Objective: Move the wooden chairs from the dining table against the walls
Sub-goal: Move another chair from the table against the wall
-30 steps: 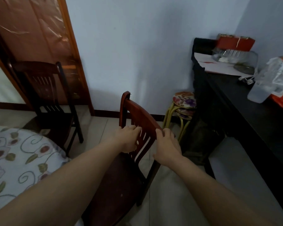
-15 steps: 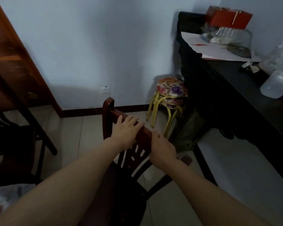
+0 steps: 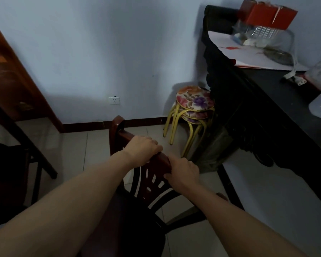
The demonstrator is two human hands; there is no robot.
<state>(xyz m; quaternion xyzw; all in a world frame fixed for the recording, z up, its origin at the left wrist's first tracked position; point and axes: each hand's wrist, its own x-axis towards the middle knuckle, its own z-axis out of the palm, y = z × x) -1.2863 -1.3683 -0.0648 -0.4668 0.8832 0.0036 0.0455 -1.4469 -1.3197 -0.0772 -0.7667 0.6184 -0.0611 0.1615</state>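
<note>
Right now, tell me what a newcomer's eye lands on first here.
Two bare hands, left hand and right hand, grip the top rail of a reddish wooden chair at centre. Beyond it, stacked floral stools with yellow legs stand by the wall, beside a dark sideboard.

The wooden chair (image 3: 143,184) stands near centre, both hands on its top rail. Stacked stools (image 3: 191,115) sit far right against the wall (image 3: 100,52), beside a sideboard (image 3: 258,112). Another chair (image 3: 13,164) stands left.
</note>
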